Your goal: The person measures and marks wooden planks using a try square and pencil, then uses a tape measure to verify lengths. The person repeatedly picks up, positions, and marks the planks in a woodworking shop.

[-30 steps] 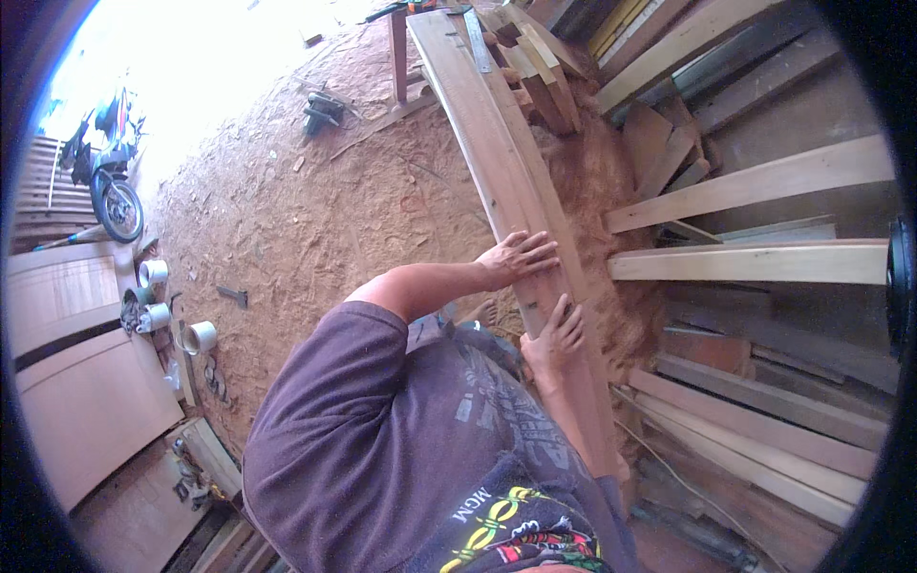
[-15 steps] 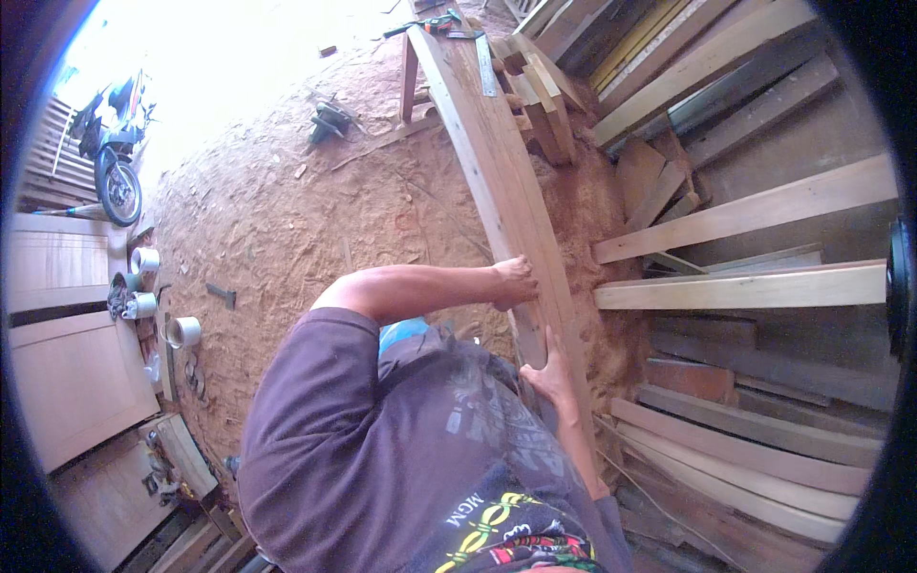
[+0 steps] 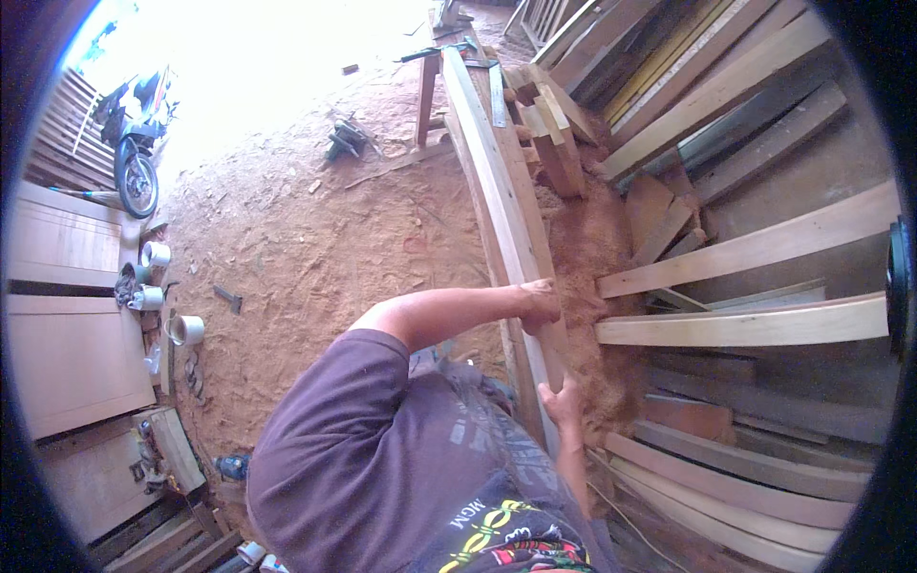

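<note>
A long wooden beam (image 3: pixel 503 205) runs away from me, its pale side turned to the left. My left hand (image 3: pixel 541 304) reaches across from the left and is closed over the beam's upper edge. Nearer to me, my right hand (image 3: pixel 564 405) grips the same beam, its thumb on the near left side and its fingers mostly hidden. Beneath the beam, part of a supporting board (image 3: pixel 493 253) shows along its left. At the far end lie a metal try square (image 3: pixel 498 95) and a green-and-black tool (image 3: pixel 432 53).
Stacked planks (image 3: pixel 745 329) fill the right side, several jutting toward the beam. Sawdust covers the floor (image 3: pixel 315 229), where a green power tool (image 3: pixel 346 141) and a hammer-like tool (image 3: pixel 227 298) lie. White buckets (image 3: pixel 186 330), wooden panels (image 3: pixel 76 358) and a motorbike (image 3: pixel 137 172) stand left.
The beam has been tilted, so its pale side shows more and the board beneath appears. Both hands have moved with it, and the right has closed round its edge. The view has shifted slightly.
</note>
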